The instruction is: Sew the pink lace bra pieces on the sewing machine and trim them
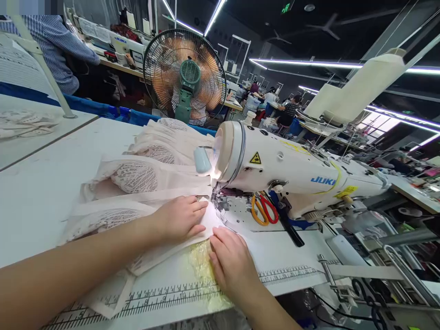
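Cream lace bras (135, 178) lie in a joined row across the white table, their cups and bands spreading left from the sewing machine (275, 160). My left hand (182, 217) rests flat on the nearest band, fingers stretched towards the lit needle area. At the fabric's near edge, my right hand (232, 261) has its fingers pressed together, pinching the bra's band just in front of the presser foot. The needle itself is too small to make out. Yellowish tape (201, 261) covers the tabletop beside my right hand.
Scissors with orange and red handles (264, 209) lie right of the needle, near a black-handled tool (292, 231). A printed ruler (165, 295) runs along the front edge. Behind stands a large fan (185, 75); a co-worker's striped sleeve (68, 43) shows at upper left.
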Demonstrator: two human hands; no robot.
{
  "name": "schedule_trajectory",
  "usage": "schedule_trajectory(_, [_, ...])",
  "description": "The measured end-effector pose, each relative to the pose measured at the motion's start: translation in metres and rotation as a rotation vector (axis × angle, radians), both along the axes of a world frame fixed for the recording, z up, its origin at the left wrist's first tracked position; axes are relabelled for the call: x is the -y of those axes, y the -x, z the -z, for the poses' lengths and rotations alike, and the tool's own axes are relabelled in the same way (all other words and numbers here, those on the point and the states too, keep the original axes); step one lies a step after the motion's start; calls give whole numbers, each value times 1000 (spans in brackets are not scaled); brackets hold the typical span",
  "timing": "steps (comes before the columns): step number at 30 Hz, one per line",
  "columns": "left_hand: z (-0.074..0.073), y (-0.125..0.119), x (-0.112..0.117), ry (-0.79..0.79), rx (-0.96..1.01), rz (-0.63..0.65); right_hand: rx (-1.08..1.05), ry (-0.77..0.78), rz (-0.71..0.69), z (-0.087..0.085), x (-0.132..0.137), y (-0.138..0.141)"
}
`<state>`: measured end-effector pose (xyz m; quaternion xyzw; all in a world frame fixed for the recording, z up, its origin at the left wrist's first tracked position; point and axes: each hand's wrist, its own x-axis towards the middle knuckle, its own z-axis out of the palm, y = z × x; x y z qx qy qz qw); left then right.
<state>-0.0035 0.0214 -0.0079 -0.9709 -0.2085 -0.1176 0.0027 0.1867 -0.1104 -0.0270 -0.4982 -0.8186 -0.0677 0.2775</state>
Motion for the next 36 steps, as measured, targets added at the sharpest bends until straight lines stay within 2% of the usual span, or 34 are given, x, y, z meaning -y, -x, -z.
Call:
schedule_trajectory(11, [-20, -13, -5, -49, -151, -32, -63, -24, 69, 2, -2, 3])
schedule_trajectory(16, [-12, -13, -9, -91, -106, -9, -72, 6, 66, 1, -1, 3])
schedule_trajectory(21, [-7, -12, -11, -101, -75, -4, -74, -35, 53, 0, -2, 2])
schedule_trajectory(36, [-17, -11, 0, -116, -67, -21, -123, -71, 6, -2, -4, 0])
